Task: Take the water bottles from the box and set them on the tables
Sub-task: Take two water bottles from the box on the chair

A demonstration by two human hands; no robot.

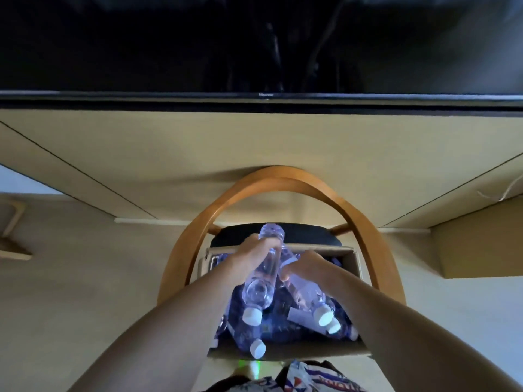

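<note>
An open cardboard box (355, 267) sits on a chair seat, filled with several clear water bottles with white caps (249, 338). My left hand (250, 253) is closed around one clear bottle (264, 278), lifted above the box with its white cap toward me and its base pointing away. My right hand (304, 264) grips a second bottle (307, 298) lying slanted over the pile, cap toward me. Part of both bottles is hidden by my fingers.
The box rests on a wooden chair with a curved backrest (283, 179) and black seat (297, 234). Behind stands a beige wall panel (254, 142) beneath a large dark TV screen (254, 46). A beige cabinet (475, 244) is at the right.
</note>
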